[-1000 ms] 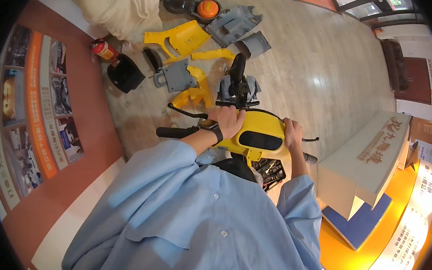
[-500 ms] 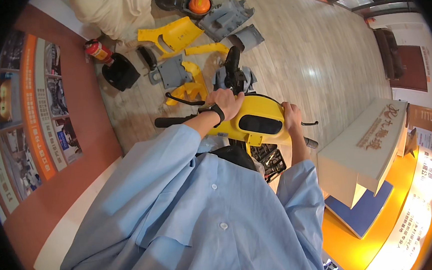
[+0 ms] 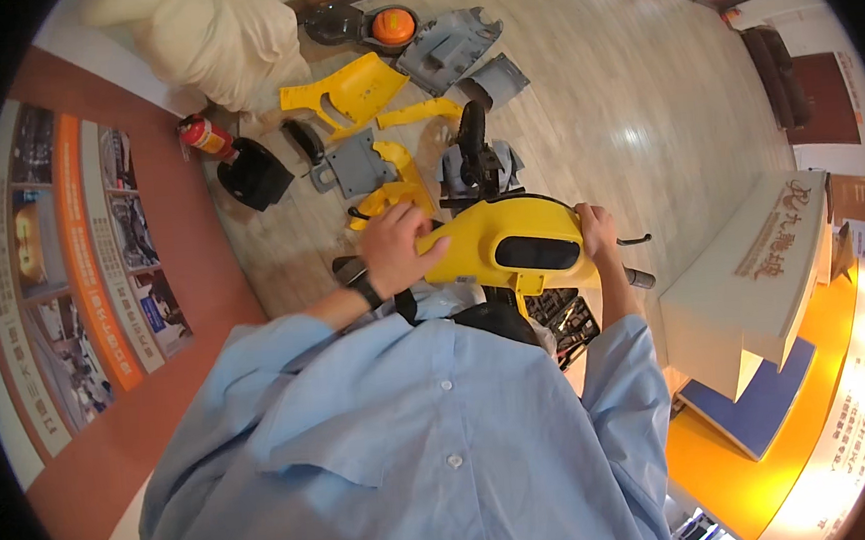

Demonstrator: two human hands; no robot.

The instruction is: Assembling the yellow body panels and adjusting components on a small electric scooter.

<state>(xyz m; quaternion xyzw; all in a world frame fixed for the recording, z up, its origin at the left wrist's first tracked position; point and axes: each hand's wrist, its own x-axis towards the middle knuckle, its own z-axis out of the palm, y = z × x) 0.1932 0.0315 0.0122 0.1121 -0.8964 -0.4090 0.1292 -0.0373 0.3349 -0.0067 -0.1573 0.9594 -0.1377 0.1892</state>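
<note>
Fingers of the left hand (image 3: 394, 247) curl over the left end of the yellow handlebar cover (image 3: 511, 247), grasping its edge, while the right hand (image 3: 595, 233) clasps the cover's right end with its fingers wrapped round the far side. Against the frame of a second ago, the cover sits higher and nearer the middle of the view, and the left hand has slid from the dark grip onto the yellow shell itself; the right hand keeps its place at the other end. One black watch (image 3: 365, 292) shows on the left wrist.

Taking the cover as landmark and going from left to right: far to its left hangs one wall poster (image 3: 81, 264) with an orange stripe. Up and left of the cover lies one red fire extinguisher (image 3: 205, 137), with one black seat (image 3: 255, 174) just beside it. Beyond the cover, on the wooden floor (image 3: 631, 96), lie loose body panels: three yellow panels (image 3: 345, 90) and three grey panels (image 3: 452, 43), as far as I can count them. One orange lamp (image 3: 394, 26) rests farthest off. Straight ahead of the cover stands one black front wheel (image 3: 470, 132). Right of the cover stands one white counter (image 3: 754, 278).
</note>
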